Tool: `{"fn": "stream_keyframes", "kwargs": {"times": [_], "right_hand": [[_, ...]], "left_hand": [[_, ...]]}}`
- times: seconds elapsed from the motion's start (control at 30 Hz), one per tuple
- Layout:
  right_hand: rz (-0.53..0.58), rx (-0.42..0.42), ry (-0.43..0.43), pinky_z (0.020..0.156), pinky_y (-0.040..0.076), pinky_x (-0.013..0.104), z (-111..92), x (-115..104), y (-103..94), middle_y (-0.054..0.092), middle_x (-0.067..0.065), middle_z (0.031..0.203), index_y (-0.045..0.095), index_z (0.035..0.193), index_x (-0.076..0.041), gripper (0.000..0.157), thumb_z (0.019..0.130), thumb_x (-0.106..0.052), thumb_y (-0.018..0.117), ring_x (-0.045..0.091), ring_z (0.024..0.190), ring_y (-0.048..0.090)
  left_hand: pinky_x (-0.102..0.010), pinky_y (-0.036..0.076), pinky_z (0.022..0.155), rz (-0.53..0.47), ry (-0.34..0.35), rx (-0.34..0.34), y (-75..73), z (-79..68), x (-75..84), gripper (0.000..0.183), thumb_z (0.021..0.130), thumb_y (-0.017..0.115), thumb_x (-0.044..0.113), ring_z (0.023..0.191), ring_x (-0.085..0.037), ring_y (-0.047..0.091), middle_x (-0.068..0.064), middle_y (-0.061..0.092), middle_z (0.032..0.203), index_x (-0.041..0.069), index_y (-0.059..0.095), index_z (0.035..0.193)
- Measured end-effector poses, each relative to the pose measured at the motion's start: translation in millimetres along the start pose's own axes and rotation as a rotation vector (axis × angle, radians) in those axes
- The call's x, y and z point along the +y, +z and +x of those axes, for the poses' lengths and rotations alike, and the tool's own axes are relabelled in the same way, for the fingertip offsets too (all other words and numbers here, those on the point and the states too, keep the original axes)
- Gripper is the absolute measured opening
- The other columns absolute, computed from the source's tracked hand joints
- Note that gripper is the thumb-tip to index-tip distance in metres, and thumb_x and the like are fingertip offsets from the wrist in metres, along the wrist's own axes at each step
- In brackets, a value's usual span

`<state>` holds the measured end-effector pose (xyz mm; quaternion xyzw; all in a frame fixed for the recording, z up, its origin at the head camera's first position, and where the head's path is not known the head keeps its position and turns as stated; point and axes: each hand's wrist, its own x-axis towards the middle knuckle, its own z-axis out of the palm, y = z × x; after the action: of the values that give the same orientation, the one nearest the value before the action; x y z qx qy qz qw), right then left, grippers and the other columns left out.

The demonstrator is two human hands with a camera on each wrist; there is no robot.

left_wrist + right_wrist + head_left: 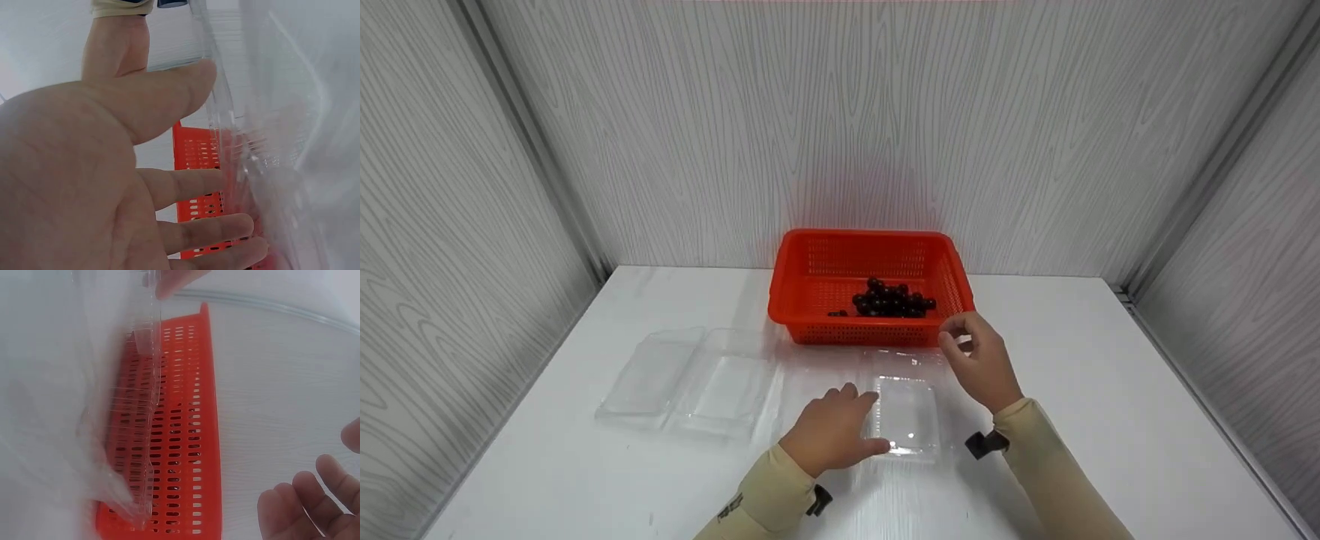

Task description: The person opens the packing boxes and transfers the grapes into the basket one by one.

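My left hand (832, 431), fingers extended and thumb apart, lies over a clear plastic box (910, 455) that stands open near the front of the red basket. In the left wrist view its fingertips (242, 225) lie against or close to the plastic wall; contact is hard to tell. My right hand (981, 364) hovers to the right of this box by the basket's front right corner, its fingers loosely bent with nothing visible between them. Inside the red basket (870, 330) lies a bunch of dark grapes (889, 300).
Another clear plastic box (727, 386) lies opened out on the left side of the white table (555, 465). Behind the basket rises a pale wood-grain wall (720, 150), with side walls at left and right.
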<state>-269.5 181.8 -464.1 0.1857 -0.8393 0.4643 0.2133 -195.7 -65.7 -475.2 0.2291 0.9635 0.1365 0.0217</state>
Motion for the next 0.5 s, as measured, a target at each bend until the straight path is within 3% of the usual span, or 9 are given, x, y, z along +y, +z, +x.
{"fn": "stream_keyframes", "kwargs": {"times": [0.27, 0.4, 0.5], "right_hand": [[0.000, 0.010, -0.022, 0.080, 0.056, 0.038, -1.8, -4.1, -1.2, 0.066, -0.002, 0.098, 0.066, 0.104, -0.008, 0.005, 0.100, -0.009, 0.064, 0.014, 0.096, 0.065], [-0.015, 0.026, -0.051, 0.079, 0.056, 0.034, -1.7, -8.8, -3.1, 0.067, -0.001, 0.098, 0.067, 0.104, -0.010, 0.005, 0.100, -0.008, 0.064, 0.014, 0.095, 0.065], [-0.105, 0.070, -0.081, 0.083, 0.058, 0.036, -2.6, -15.1, -4.2, 0.068, 0.002, 0.101, 0.068, 0.108, -0.008, 0.010, 0.099, -0.007, 0.064, 0.015, 0.096, 0.065]], "left_hand": [[-0.051, 0.054, 0.088, -0.010, -0.028, -0.030, 4.0, 1.4, 5.3, 0.078, 0.087, 0.075, 0.057, 0.105, -0.031, 0.063, -0.013, 0.063, 0.123, 0.012, 0.055, 0.148], [-0.049, 0.054, 0.090, -0.052, -0.036, -0.029, -4.5, -2.3, 5.0, 0.080, 0.089, 0.075, 0.056, 0.107, -0.031, 0.062, -0.013, 0.061, 0.129, 0.013, 0.051, 0.152], [-0.050, 0.053, 0.098, -0.110, -0.034, 0.011, -16.0, -6.2, 1.4, 0.080, 0.092, 0.073, 0.054, 0.117, -0.032, 0.061, -0.014, 0.058, 0.139, 0.013, 0.047, 0.155]]}}
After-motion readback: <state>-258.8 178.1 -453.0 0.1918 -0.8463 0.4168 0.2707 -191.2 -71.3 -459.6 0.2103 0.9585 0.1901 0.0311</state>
